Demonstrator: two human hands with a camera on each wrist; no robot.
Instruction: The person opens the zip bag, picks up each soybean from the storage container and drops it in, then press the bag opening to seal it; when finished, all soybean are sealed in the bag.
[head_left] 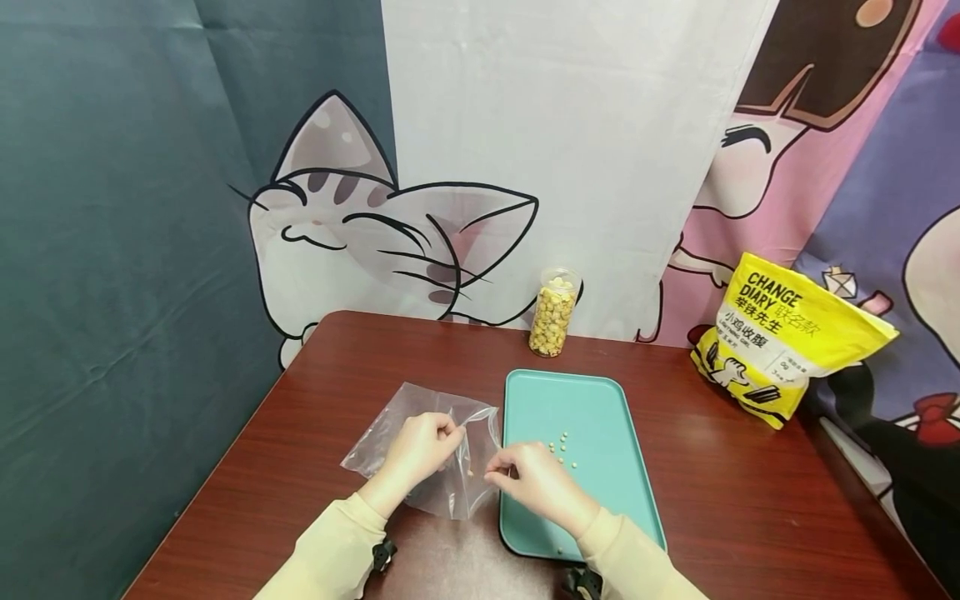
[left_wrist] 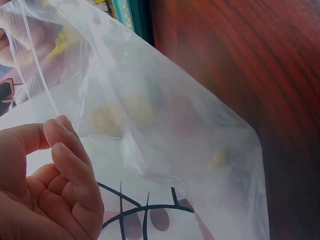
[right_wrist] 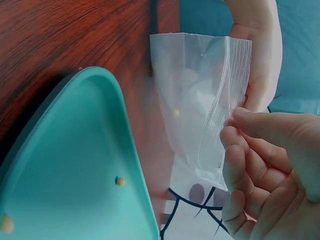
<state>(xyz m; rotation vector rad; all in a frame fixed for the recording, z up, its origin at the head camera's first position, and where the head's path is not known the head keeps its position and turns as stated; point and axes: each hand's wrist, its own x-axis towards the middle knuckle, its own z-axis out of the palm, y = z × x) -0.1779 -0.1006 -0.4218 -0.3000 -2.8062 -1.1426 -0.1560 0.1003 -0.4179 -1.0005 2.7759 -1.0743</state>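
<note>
A clear zip bag (head_left: 386, 425) is held up between both hands over the table. My left hand (head_left: 420, 450) pinches it near the zip strip (left_wrist: 35, 65) with thumb and forefinger. Opposite, my right hand (head_left: 536, 479) has its thumb and forefinger together at the mouth edge of the bag, beside the tray. A small round beige bean (right_wrist: 176, 113) shows through the plastic. Several more beans (head_left: 562, 448) lie scattered on the turquoise tray (head_left: 570, 400), right next to the bag and partly beneath my right forearm.
Behind the tray stands a clear jar (head_left: 553, 321) filled with yellow popcorn-like pieces. A yellow snack bag (head_left: 780, 342) is propped at the right back of the brown table (head_left: 720, 500). A cartoon-printed cloth (head_left: 480, 100) hangs along the back edge.
</note>
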